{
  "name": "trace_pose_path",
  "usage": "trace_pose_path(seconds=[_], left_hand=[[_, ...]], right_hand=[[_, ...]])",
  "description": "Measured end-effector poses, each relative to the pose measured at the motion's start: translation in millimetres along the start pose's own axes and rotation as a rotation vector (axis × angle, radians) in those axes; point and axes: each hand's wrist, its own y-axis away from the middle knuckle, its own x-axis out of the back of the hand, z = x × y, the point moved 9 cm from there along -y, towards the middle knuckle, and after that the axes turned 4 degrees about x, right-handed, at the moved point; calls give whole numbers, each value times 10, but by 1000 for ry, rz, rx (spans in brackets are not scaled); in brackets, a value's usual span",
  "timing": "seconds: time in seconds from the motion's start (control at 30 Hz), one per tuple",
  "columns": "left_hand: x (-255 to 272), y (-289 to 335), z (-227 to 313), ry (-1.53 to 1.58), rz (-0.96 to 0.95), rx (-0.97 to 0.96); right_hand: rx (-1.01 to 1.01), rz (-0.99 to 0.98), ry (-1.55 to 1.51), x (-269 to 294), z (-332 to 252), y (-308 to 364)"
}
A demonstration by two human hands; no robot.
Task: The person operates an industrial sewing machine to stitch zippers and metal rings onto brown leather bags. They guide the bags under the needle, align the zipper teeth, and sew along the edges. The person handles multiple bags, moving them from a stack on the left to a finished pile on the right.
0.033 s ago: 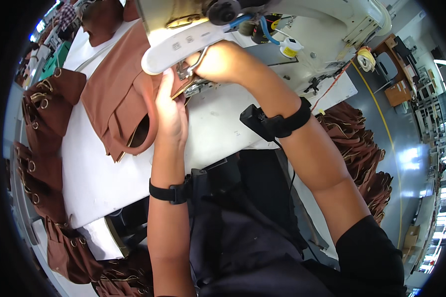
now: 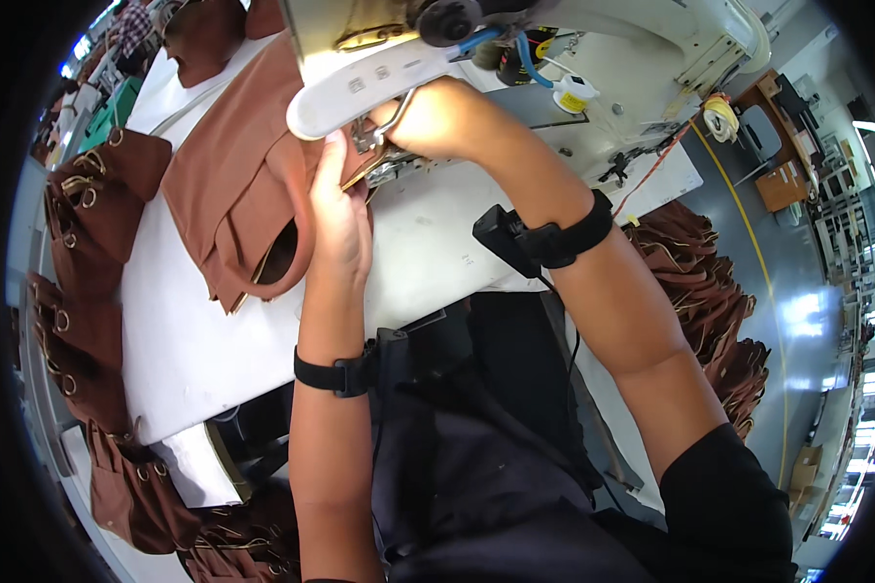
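A brown bag (image 2: 226,160) with a rounded handle (image 2: 302,219) lies on the white sewing table, its far right edge at the sewing machine's metal presser foot (image 2: 364,136). My left hand (image 2: 338,219) is closed on the bag's edge beside the foot, thumb on top. Across the foot, my right hand (image 2: 437,119) is curled close against a bent metal lever (image 2: 396,115). Its fingertips are hidden by the lever and the white machine head (image 2: 360,92), so what they hold does not show. A gold-coloured edge (image 2: 365,173) runs along the bag between the hands.
Several brown bags with metal rings (image 2: 92,209) hang along the left side. A heap of brown pieces (image 2: 695,282) lies right of my arm. A small white oil bottle (image 2: 574,94) stands by the machine body. The white table (image 2: 428,248) ends before my lap.
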Motion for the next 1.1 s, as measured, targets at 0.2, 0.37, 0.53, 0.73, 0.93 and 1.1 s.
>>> trace_pose_path(seconds=[0.2,0.37,0.53,0.73,0.93,1.1], left_hand=[[1,76,39,-52,78,30],[-123,184,212,-10,109,-21],[-107,170,226,-74,139,-22],[83,75,116,-129,145,2],[-25,161,237,-239,115,-34],[59,116,414,-400,178,-185]], right_hand=[[-341,90,-411,-17,224,81],[-395,314,-358,131,151,284],[-331,299,-402,140,161,223],[-250,305,-283,58,137,200],[-255,627,-171,260,5,371],[-266,722,-225,326,47,402]])
